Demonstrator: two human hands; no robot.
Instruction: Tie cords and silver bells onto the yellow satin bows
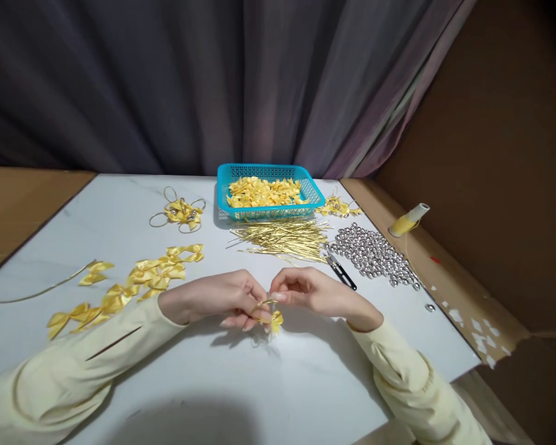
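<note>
Close together over the front of the table, my left hand [241,300] and my right hand [306,290] both have their fingers closed on one small piece. It is a loop of gold cord [261,303] with a yellow ribbon bow [277,321] hanging at its lower right. The left fingers pinch the loop from the left, and the right thumb and forefinger grip its upper right side. Where the cord ends meet is hidden by the fingers. Loose yellow bows [115,298] lie in a slanting band beside my left forearm.
A blue basket [271,211] of yellow bows stands at the back. Before it lie gold cords [282,238], black thread snips [341,272] and silver beads [375,250]. Finished-looking loops with bows [184,212] lie back left. A thread cone [408,220] lies on cardboard at right.
</note>
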